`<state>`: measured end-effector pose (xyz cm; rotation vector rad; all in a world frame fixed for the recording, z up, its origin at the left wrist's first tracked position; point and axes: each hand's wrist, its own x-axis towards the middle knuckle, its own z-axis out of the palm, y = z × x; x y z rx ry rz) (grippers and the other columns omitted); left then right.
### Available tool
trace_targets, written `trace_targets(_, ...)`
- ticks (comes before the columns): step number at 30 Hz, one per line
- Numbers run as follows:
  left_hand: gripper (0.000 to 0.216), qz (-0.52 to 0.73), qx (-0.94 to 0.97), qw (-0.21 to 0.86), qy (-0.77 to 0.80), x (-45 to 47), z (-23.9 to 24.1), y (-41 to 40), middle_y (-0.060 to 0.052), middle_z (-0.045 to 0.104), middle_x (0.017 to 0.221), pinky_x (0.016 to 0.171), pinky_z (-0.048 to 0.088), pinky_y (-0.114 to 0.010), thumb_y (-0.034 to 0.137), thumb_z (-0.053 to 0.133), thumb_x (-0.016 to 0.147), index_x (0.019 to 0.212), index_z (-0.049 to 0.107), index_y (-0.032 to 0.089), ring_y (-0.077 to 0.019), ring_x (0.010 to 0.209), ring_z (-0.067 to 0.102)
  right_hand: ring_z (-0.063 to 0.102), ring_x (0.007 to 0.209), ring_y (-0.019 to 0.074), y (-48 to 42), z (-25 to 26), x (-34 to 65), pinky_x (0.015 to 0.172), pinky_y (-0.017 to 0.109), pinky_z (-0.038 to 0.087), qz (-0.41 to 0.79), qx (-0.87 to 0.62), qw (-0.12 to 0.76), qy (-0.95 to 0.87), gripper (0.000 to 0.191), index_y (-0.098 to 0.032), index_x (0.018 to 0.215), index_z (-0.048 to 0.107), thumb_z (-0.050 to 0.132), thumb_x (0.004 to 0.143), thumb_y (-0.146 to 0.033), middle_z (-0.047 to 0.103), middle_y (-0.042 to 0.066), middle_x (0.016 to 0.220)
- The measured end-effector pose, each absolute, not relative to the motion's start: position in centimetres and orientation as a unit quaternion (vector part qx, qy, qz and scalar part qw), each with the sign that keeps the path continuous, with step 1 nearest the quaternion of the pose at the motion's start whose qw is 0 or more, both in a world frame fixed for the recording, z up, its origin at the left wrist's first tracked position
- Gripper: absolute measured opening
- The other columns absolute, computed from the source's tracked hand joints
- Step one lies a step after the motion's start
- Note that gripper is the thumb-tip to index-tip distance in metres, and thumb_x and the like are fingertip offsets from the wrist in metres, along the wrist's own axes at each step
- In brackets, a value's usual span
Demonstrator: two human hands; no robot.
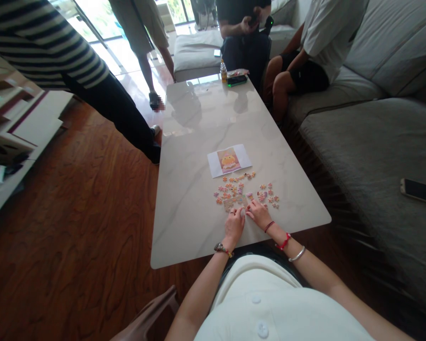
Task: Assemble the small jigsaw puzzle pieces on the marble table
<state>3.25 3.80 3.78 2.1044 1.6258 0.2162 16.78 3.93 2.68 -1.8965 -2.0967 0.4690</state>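
Note:
My left hand [235, 223] is at the near end of the table, its fingers closed in a pinch. Just beside it, my right hand [259, 215] also has its fingers bent together, the tips almost meeting those of the left. A small pale thing shows between the fingertips, too small to make out. Right beyond the hands lies a clear, flat rectangular board [228, 204], partly covered by them. Small jigsaw puzzle pieces [227, 186] in orange, pink and purple are scattered past it, with another cluster of pieces [270, 192] to the right.
A creased paper with a cartoon picture [229, 160] lies beyond the pieces on the marble-patterned table [184, 189]. A bottle [223, 71] and a dark device [237, 80] stand at its far end. Several people are around; a grey sofa [369, 132] holding a phone [421, 190] lines the right.

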Motion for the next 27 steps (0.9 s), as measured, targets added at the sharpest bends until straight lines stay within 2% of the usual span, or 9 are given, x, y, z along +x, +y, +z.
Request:
trace_targets(3, 0.032, 0.096, 0.762, 0.244, 0.592, 3.2, 3.7, 3.7, -0.008, 0.051, 0.103, 0.068, 0.042, -0.023, 0.027, 0.040, 0.080, 0.112, 0.046, 0.022, -0.0150, 0.084, 0.053, 0.053, 0.080, 0.0175, 3.9, 2.4, 16.9, 0.070, 0.030, 0.041, 0.186, -0.651, 0.183, -0.713, 0.009, -0.017, 0.078, 0.055, 0.056, 0.072, -0.023, 0.056, 0.007, 0.086)
trace_targets(7, 0.030, 0.173, 0.729, 0.308, 0.586, 3.2, 3.7, 3.8, -0.008, 0.054, 0.100, 0.068, 0.042, -0.025, 0.026, 0.042, 0.079, 0.107, 0.050, 0.021, -0.0143, 0.079, 0.054, 0.054, 0.067, 0.0137, 3.8, 2.4, 17.2, 0.064, 0.028, 0.044, 0.264, -0.639, 0.278, -0.667, 0.009, -0.016, 0.075, 0.054, 0.056, 0.071, -0.024, 0.057, 0.004, 0.073)
trace_targets(10, 0.026, 0.252, 0.638, 0.457, 0.566, 3.4, 3.8, 4.3, -0.005, 0.059, 0.089, 0.065, 0.042, -0.024, 0.031, 0.044, 0.078, 0.098, 0.054, 0.019, -0.0113, 0.069, 0.055, 0.055, 0.063, 0.0122, 3.7, 3.0, 17.4, 0.061, 0.026, 0.046, 0.350, -0.608, 0.332, -0.631, 0.013, -0.016, 0.078, 0.055, 0.058, 0.069, -0.025, 0.058, 0.003, 0.073)
trace_targets(12, 0.026, 0.274, 0.535, 0.575, 0.555, 3.5, 3.9, 4.7, -0.003, 0.061, 0.080, 0.058, 0.041, -0.022, 0.036, 0.049, 0.073, 0.090, 0.057, 0.018, -0.0096, 0.061, 0.054, 0.058, 0.065, 0.0122, 3.8, 3.5, 17.5, 0.061, 0.026, 0.047, 0.420, -0.575, 0.362, -0.602, 0.020, -0.016, 0.084, 0.054, 0.059, 0.067, -0.025, 0.060, 0.003, 0.076)
trace_targets(14, 0.028, 0.273, 0.455, 0.640, 0.556, 3.6, 4.1, 5.1, -0.003, 0.062, 0.073, 0.050, 0.038, -0.019, 0.039, 0.056, 0.067, 0.083, 0.057, 0.016, -0.0093, 0.057, 0.054, 0.059, 0.068, 0.0125, 3.8, 3.7, 17.4, 0.063, 0.026, 0.048, 0.472, -0.558, 0.389, -0.561, 0.027, -0.017, 0.091, 0.052, 0.059, 0.066, -0.026, 0.062, 0.003, 0.078)
trace_targets(17, 0.031, 0.267, 0.413, 0.656, 0.572, 3.9, 4.4, 5.3, -0.003, 0.062, 0.070, 0.044, 0.031, -0.016, 0.041, 0.060, 0.062, 0.079, 0.056, 0.015, -0.0097, 0.058, 0.056, 0.060, 0.070, 0.0134, 3.9, 3.5, 17.3, 0.064, 0.027, 0.049, 0.495, -0.577, 0.430, -0.487, 0.033, -0.018, 0.094, 0.050, 0.060, 0.064, -0.027, 0.062, 0.003, 0.080)
trace_targets(20, 0.029, 0.262, 0.384, 0.663, 0.586, 4.3, 4.5, 5.1, -0.003, 0.061, 0.069, 0.042, 0.028, -0.014, 0.039, 0.061, 0.061, 0.076, 0.054, 0.015, -0.0085, 0.056, 0.056, 0.060, 0.069, 0.0141, 3.9, 2.8, 17.1, 0.066, 0.029, 0.049, 0.487, -0.600, 0.458, -0.440, 0.031, -0.017, 0.089, 0.050, 0.061, 0.061, -0.025, 0.062, 0.003, 0.076)
trace_targets(27, 0.027, 0.241, 0.340, 0.686, 0.596, 5.1, 4.2, 4.4, -0.002, 0.061, 0.068, 0.041, 0.027, -0.014, 0.037, 0.062, 0.059, 0.073, 0.055, 0.015, -0.0054, 0.050, 0.052, 0.059, 0.072, 0.0137, 4.0, 2.4, 16.9, 0.066, 0.028, 0.050, 0.438, -0.622, 0.451, -0.467, 0.022, -0.016, 0.083, 0.054, 0.057, 0.061, -0.019, 0.060, 0.004, 0.082)
